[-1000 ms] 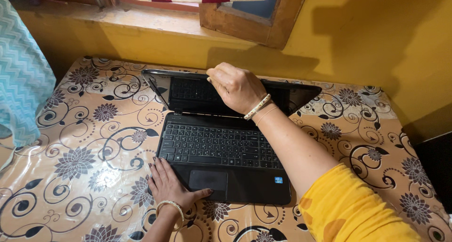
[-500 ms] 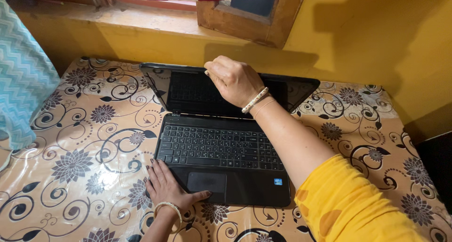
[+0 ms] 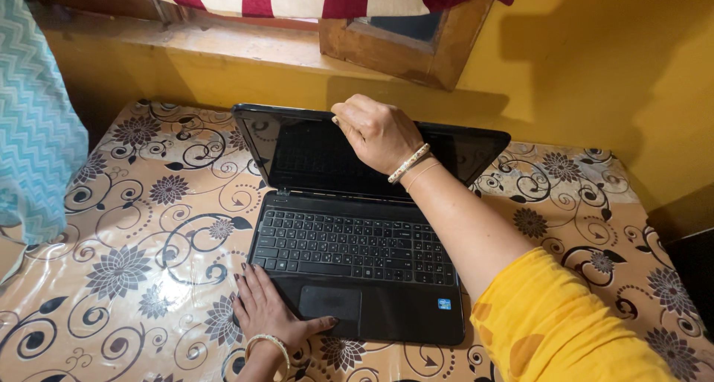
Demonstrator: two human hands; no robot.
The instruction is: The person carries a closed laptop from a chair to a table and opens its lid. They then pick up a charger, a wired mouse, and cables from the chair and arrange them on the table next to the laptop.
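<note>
Floral table (image 3: 134, 203), yellow wall behind: right hand (image 3: 375, 133) fingers curled gripping open laptop (image 3: 357, 233) lid's top edge, left hand (image 3: 268, 315) flat, fingers spread, at laptop's front-left corner.

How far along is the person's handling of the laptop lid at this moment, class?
Done: the black laptop sits on the flower-patterned tablecloth, lid up, keyboard and dark screen exposed. In hand: the right hand grips the lid's top edge, while the left hand presses flat at the base's front left corner. Left: the screen shows no picture and no key is touched; one picture cannot tell whether the lid is going up or down.
</note>
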